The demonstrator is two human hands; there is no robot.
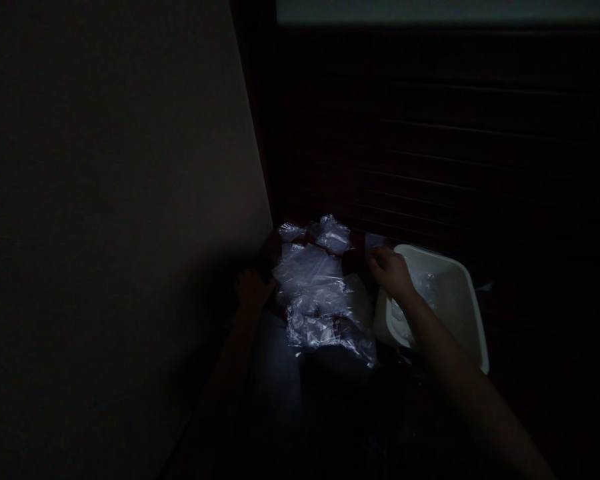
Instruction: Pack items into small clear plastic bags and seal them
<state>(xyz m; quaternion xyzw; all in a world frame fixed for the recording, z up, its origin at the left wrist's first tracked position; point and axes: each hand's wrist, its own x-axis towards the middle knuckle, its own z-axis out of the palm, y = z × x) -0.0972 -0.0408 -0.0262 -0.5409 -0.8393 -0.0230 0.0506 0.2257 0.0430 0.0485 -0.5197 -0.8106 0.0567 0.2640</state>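
A spread of clear, crinkled plastic bags (310, 273) lies between my hands, some flat and some bunched up. My left hand (253, 288) is at the left edge of this pile, in deep shadow; its thumb stands apart from the fingers and I see nothing in it. To the right of the pile, my right hand (391, 270) has its fingers curled together beside the rim of a white plastic tub (457, 270). A thin, dim sheet of plastic (375, 240) shows just beyond those fingertips; whether they grip it is unclear. Crumpled clear plastic (423, 287) sits inside the tub.
A pale wall (130, 167) rises close on the left. Behind the pile stands a dark panel with horizontal slats (430, 147). Part of my clothed leg (275, 367) shows below the bags. The room is very dark, and the floor is hard to make out.
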